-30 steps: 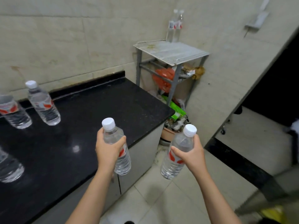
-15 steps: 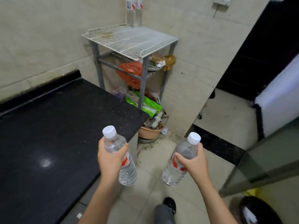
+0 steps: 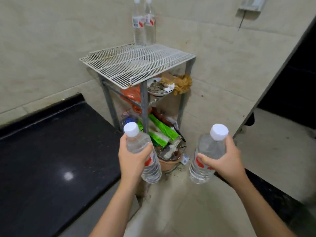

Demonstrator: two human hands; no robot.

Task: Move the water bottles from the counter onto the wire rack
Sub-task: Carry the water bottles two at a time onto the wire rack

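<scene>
Wire rack lies ahead and higher, more squarely before the left grip than the right grip. Each curls round a near-upright bottle, caps up: left bottle, right bottle.

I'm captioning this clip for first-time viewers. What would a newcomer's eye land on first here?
A white-capped water bottle in each hand fills the foreground: the left hand grips the left bottle, the right hand the right bottle. Straight ahead stands the white wire rack, with two more bottles upright at its back by the wall. Colourful clutter crowds the shelves beneath, and the black counter lies to the left.
</scene>
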